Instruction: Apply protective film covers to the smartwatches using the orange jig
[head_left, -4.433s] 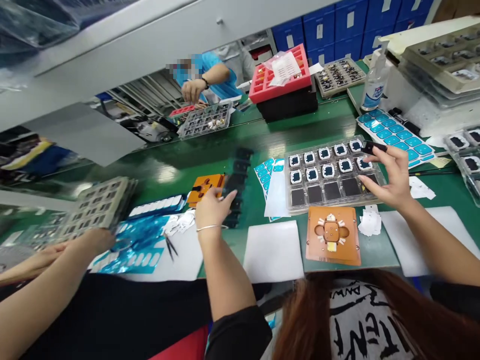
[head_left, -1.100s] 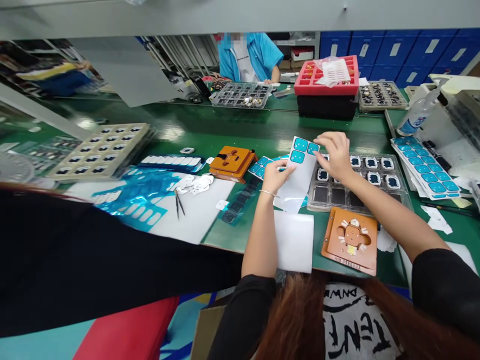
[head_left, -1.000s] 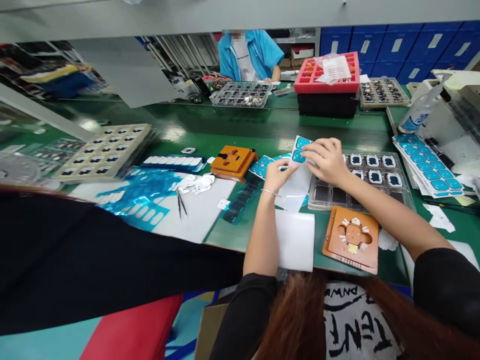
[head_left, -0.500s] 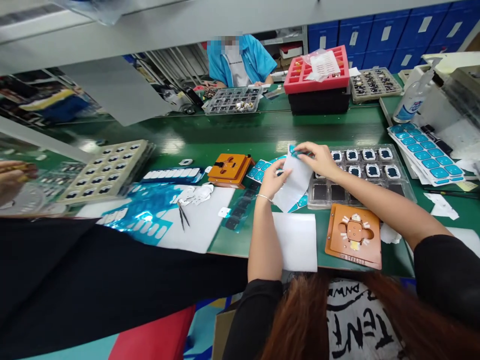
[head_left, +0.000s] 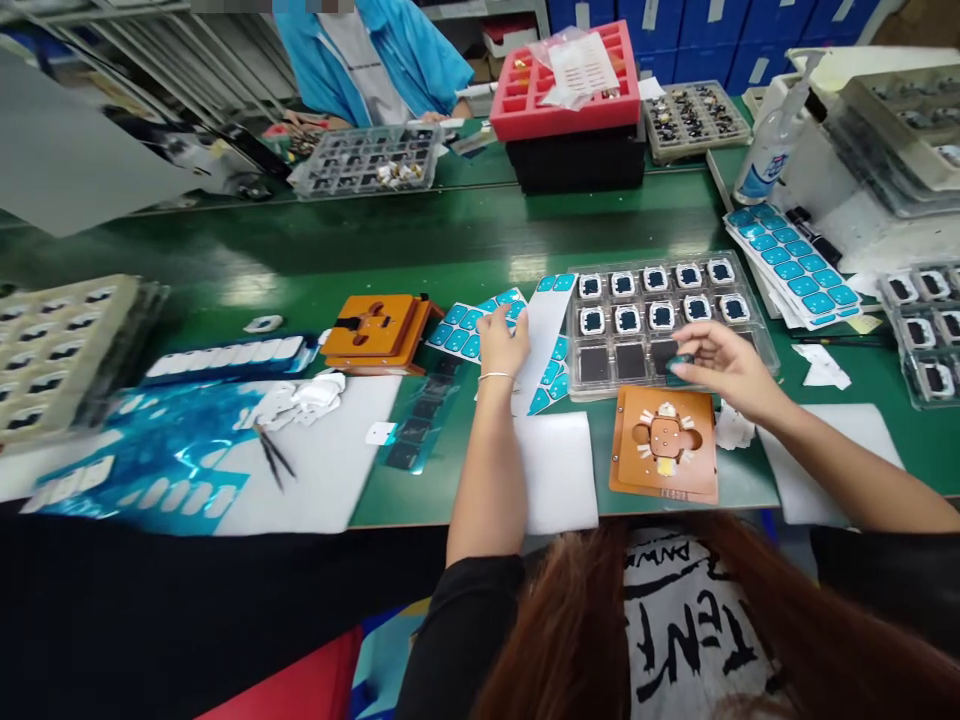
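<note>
My right hand (head_left: 724, 372) pinches a small blue peeled sticker (head_left: 679, 368) between thumb and fingertips, just above the orange jig (head_left: 634, 470) and the front row of the clear tray (head_left: 761, 345). That jig has a rounded piece with white tabs set in its middle. At the left edge of a mostly bare white sticker sheet (head_left: 546, 335), my left hand (head_left: 504, 345) has its fingers curled in, gripping the sheet. Blue stickers remain at the sheet's top end. More sheets of blue stickers (head_left: 454, 332) lie beneath and beside it.
A white foam pad (head_left: 559, 470) lies near the front edge. A second orange jig (head_left: 371, 335), black tweezers (head_left: 274, 458) and blue film (head_left: 172, 450) are to the left. Behind stand a red tray (head_left: 562, 95) and a pump bottle (head_left: 769, 150). A person in a blue shirt (head_left: 367, 60) sits opposite.
My hands have moved apart. The right has drawn away rightward with a blue sticker off the sheet, while the left has lowered the sheet to the table. The view has shifted too.
</note>
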